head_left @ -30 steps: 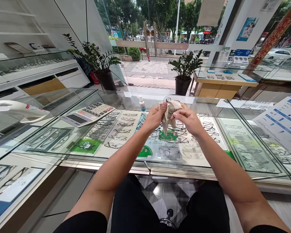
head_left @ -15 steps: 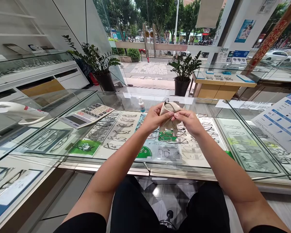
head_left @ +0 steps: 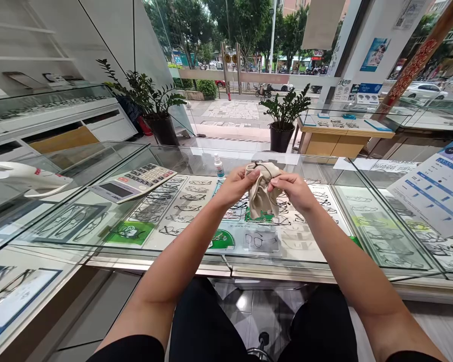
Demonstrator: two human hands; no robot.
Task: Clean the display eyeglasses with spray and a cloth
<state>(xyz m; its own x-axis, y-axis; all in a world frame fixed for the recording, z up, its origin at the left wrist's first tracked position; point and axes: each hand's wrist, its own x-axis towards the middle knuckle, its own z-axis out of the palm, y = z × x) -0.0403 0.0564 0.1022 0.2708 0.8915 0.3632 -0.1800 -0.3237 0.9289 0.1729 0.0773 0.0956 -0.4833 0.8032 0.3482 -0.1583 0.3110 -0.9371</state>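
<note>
Above the glass counter, a beige cloth point(head_left: 263, 198) hangs in folds between my two hands. Thin dark lines of a pair of glasses point(head_left: 264, 167) show at the cloth's upper part; the rest of the frame is covered by cloth and fingers. My left hand point(head_left: 238, 185) is closed on the left side, its thumb pressing the cloth against the glasses. On the right, my right hand point(head_left: 292, 190) pinches the cloth and the glasses' edge between thumb and fingers. Just beyond my left hand, a small white spray bottle point(head_left: 219, 167) stands on the counter.
The glass display counter point(head_left: 196, 247) holds rows of eyeglasses under its top. On it lie a large calculator point(head_left: 134, 183) and, further left, a white handheld scanner point(head_left: 26, 177). A printed sheet point(head_left: 434, 186) stands at the right. Potted plants point(head_left: 283, 118) stand beyond the counter.
The cloth, bunched up before, now hangs lower and more open between my hands. Both hands have shifted slightly down, and the view has tilted a little.
</note>
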